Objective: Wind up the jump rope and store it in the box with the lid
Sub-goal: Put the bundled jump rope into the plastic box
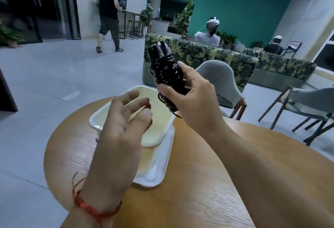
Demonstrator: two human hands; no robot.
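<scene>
Above the middle of the frame, the right hand (191, 99) is holding the jump rope (167, 76) up in the air, fingers and thumb curled around the lower half of the bundle so the coils are being kept from slipping loose. Lower and to the left, the left hand (126, 119) is hovering with nothing in it, palm turned toward the camera and fingers loosely spread, apparently being kept ready to steady the bundle or help guide it down. Directly beneath both hands, the box (97, 117) is sitting open on the round wooden bench (198, 182), its pale interior showing nothing inside, and what looks to be its white lid (155, 175) is lying under or just against its nearer edge, toward the bottom of the frame; I cannot tell which. That placement is keeping the opening clear for the drop. As for the rope itself, it is looking glossy black, wound in tight turns around two handles held side by side, whose blunt ends are poking out at the top, while a small loose end is sticking out below the palm. Winding seems essentially finished, so lowering the bundle into the box is likely the step in hand.
</scene>
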